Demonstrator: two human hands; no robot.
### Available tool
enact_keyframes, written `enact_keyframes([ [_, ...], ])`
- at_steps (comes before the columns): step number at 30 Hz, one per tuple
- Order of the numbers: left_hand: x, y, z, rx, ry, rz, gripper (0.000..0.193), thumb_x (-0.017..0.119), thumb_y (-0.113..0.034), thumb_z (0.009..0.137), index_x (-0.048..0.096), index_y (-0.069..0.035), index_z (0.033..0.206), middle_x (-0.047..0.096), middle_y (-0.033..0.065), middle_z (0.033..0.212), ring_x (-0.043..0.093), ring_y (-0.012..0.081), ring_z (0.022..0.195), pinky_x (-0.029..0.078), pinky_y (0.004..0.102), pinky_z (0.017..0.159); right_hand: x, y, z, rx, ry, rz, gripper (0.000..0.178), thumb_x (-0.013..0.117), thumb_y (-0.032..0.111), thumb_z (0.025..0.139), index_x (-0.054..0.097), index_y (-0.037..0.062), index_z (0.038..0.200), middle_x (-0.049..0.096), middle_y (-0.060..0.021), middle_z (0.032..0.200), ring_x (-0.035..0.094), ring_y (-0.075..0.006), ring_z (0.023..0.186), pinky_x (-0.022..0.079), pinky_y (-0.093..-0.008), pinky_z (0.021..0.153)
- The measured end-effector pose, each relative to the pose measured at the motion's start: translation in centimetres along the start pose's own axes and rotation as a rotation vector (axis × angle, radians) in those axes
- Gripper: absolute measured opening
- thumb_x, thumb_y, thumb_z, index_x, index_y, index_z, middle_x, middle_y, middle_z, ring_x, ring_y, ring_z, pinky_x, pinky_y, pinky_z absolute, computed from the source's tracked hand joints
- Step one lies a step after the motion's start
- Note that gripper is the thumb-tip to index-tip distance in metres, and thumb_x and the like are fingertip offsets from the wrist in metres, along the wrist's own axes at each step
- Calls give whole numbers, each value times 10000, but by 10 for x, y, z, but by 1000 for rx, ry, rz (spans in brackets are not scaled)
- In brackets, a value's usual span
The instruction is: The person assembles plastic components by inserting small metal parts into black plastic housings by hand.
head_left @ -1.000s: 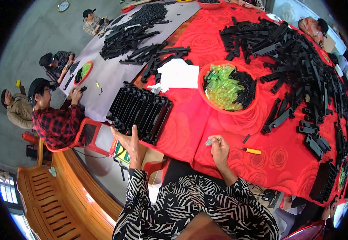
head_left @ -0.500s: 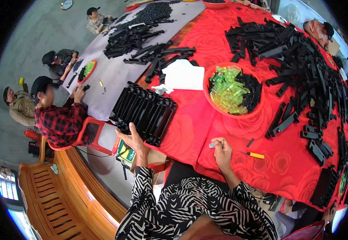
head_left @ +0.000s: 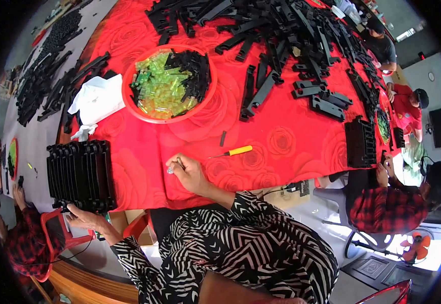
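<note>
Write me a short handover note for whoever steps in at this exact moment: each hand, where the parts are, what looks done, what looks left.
Left hand: open, fingers on the near edge of the row of upright black plastic frames.
Right hand: pinching a small clear piece on the red rose-patterned tablecloth.
Yellow-handled screwdriver lies free beside it.
Red round basin holds green translucent pieces and small black parts.
Done: one row of frames stacked.
Left: large pile of loose black plastic strips beyond.
</note>
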State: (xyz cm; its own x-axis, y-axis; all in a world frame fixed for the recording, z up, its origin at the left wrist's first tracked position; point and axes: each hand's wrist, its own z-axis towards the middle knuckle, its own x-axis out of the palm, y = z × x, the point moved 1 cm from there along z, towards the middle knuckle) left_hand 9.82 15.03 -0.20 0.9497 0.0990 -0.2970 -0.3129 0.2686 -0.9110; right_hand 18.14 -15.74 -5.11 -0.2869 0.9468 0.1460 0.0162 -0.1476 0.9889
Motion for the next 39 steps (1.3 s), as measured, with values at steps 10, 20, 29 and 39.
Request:
enact_keyframes([
  [10,-55,22,-126,552,693,-20,162,585,0,718,544,16,875,576,141,815,538,265,701,424,359,605,1,6,-10,-3,-47,111,139,453,95,892,551,-2,879,549,-12,761,515,-72,693,429,-220,637],
  [20,-54,-22,-192,1156,998,-62,248,634,-142,722,570,-14,925,550,108,997,524,244,896,414,361,721,-1,-6,-10,26,-22,36,114,460,68,875,546,-4,857,542,-12,720,514,-79,660,423,-216,616],
  [29,-49,2,-193,1296,1079,-4,370,562,-125,713,511,-23,1065,485,121,1171,477,232,1038,352,356,883,-4,-11,-4,-8,-18,11,115,451,67,875,542,-1,861,538,-9,728,501,-80,644,415,-216,597],
  [39,-52,7,-194,1351,1025,-21,383,524,-111,710,493,-29,1083,476,111,1192,465,215,1081,337,353,918,-7,-18,-6,-35,-51,-63,114,435,38,850,543,0,857,543,-16,721,495,-87,634,412,-225,595],
])
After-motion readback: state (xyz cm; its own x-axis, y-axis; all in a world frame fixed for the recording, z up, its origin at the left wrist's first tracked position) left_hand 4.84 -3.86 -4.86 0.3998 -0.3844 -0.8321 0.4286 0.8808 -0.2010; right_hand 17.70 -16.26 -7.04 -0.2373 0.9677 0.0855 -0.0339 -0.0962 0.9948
